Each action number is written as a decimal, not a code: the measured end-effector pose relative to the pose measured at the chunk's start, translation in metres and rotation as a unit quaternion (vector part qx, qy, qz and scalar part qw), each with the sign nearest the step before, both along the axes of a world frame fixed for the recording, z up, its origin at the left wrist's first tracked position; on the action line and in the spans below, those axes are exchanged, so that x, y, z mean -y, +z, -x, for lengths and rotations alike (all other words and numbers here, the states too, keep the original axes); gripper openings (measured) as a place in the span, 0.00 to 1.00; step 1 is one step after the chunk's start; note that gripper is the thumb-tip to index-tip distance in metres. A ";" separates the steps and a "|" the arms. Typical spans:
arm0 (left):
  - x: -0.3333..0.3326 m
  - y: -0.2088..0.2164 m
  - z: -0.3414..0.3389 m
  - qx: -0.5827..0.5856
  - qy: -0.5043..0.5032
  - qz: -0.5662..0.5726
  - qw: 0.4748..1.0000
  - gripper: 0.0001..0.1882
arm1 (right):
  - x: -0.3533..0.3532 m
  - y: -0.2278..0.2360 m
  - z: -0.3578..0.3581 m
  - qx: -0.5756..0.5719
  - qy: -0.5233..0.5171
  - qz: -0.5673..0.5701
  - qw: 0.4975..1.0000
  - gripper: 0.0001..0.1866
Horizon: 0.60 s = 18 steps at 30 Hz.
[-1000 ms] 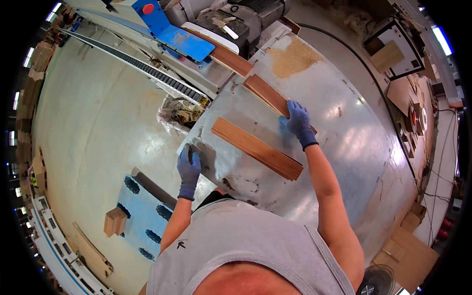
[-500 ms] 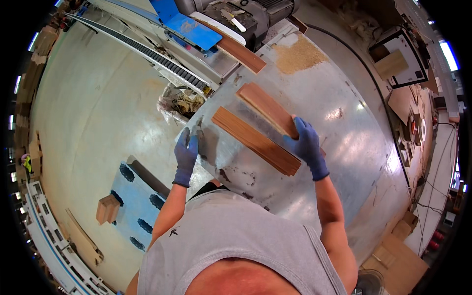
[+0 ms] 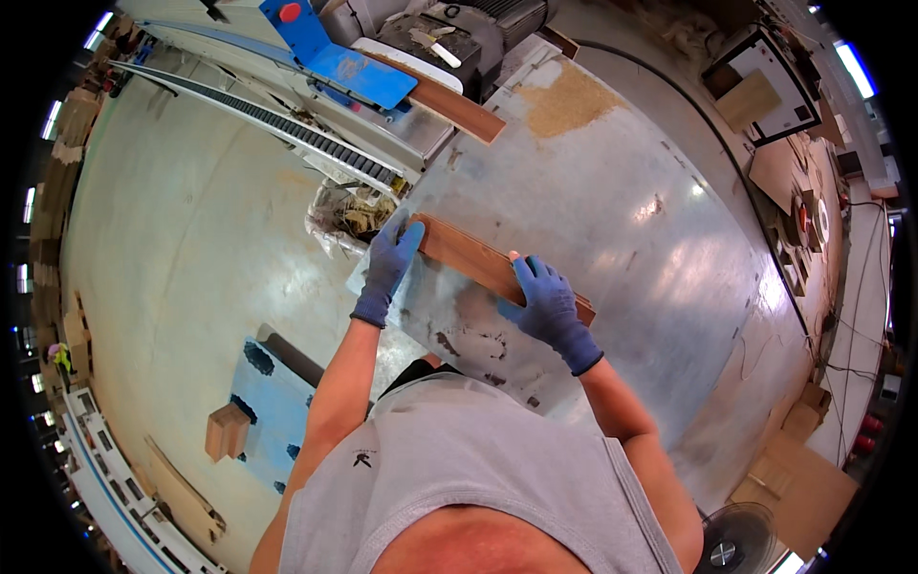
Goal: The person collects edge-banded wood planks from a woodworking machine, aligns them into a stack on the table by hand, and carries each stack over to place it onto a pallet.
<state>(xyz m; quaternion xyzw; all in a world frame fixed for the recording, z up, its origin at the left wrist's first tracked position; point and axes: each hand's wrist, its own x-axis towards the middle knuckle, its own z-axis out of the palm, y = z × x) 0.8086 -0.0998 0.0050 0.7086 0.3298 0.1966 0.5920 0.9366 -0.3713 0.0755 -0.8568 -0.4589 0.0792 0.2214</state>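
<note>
A stack of narrow reddish-brown wooden planks point(image 3: 469, 258) lies slantwise over the metal tabletop point(image 3: 612, 220). At its left end, my left hand point(image 3: 387, 273) in a blue-grey glove presses its fingers against the plank ends. My right hand point(image 3: 550, 304), gloved alike, grips the stack near its right end, with one bare fingertip on the far edge. Its underside is hidden, so I cannot tell how firmly it rests on the table. Another plank point(image 3: 464, 110) sticks out from under the machine's blue guard point(image 3: 368, 78), beyond both hands.
A sawdust patch point(image 3: 569, 99) covers the table's far part. Left of the machine runs a long roller rail point(image 3: 277, 120). A bag of scraps point(image 3: 354, 210) hangs by the table corner. Wooden blocks point(image 3: 227, 430) sit on a blue pallet point(image 3: 273, 383) at lower left.
Two separate groups of planks now lie together as one stack. My right hand has moved left and nearer with its planks; my left hand has moved up and right onto the stack's end.
</note>
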 end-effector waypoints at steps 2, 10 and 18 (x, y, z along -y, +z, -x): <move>-0.006 0.001 -0.004 -0.006 -0.041 0.060 0.997 0.28 | 0.001 0.012 -0.009 -0.097 0.039 0.021 0.994 0.44; -0.019 0.017 -0.009 -0.050 -0.118 0.231 0.964 0.32 | -0.021 -0.038 -0.095 -0.392 0.135 0.158 0.896 0.58; -0.022 -0.001 0.008 -0.019 -0.141 0.182 0.973 0.31 | -0.022 -0.036 -0.073 -0.508 0.141 0.120 0.841 0.56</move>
